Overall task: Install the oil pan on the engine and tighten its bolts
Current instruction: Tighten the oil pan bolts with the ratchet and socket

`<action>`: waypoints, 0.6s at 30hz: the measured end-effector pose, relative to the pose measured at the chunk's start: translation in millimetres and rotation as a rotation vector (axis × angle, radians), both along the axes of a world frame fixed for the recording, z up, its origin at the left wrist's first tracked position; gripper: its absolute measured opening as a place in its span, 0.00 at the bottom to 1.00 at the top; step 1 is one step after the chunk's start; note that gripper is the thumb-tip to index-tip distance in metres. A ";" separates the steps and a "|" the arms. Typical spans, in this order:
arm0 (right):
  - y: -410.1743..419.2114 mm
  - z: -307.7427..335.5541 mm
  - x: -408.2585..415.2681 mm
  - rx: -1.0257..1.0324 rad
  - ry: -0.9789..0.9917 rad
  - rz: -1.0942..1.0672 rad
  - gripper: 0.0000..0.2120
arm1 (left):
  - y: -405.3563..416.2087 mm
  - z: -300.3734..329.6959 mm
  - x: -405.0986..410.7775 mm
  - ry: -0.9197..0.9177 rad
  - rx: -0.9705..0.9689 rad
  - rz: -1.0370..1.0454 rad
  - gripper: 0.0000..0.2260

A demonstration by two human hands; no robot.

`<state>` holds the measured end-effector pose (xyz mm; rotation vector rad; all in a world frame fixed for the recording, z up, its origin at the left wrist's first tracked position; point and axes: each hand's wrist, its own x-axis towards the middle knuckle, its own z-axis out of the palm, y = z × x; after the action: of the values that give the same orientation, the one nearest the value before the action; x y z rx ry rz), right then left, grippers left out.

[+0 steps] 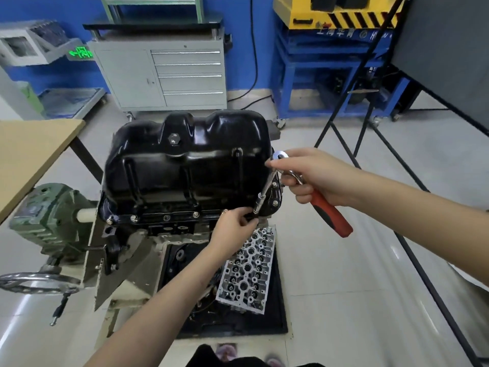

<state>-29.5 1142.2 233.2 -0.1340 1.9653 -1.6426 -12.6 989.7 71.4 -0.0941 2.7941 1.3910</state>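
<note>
Black pan (185,160) sits bolted; right hand (315,176) grips the ratchet (325,210) while left hand (232,229) pinches its socket (256,210), steadying it on the near-right bolt.

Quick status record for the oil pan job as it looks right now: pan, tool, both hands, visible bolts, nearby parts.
oil pan: black, seated on the engine, sump side up
ratchet: red handle, extension angled down to the pan's near right corner
right hand: grips the ratchet near its head
left hand: pinches the socket end at the flange
flange bolts: several seated along the near edge
cylinder head: lies below on a black tray
</note>
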 end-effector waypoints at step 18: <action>-13.0 6.2 12.2 0.348 0.236 0.100 0.12 | -9.9 8.7 -8.3 -0.037 0.073 -0.167 0.11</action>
<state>-17.3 1129.2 239.4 -0.2980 2.3492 -1.2453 -21.0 979.8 80.1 0.1112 2.6473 1.4333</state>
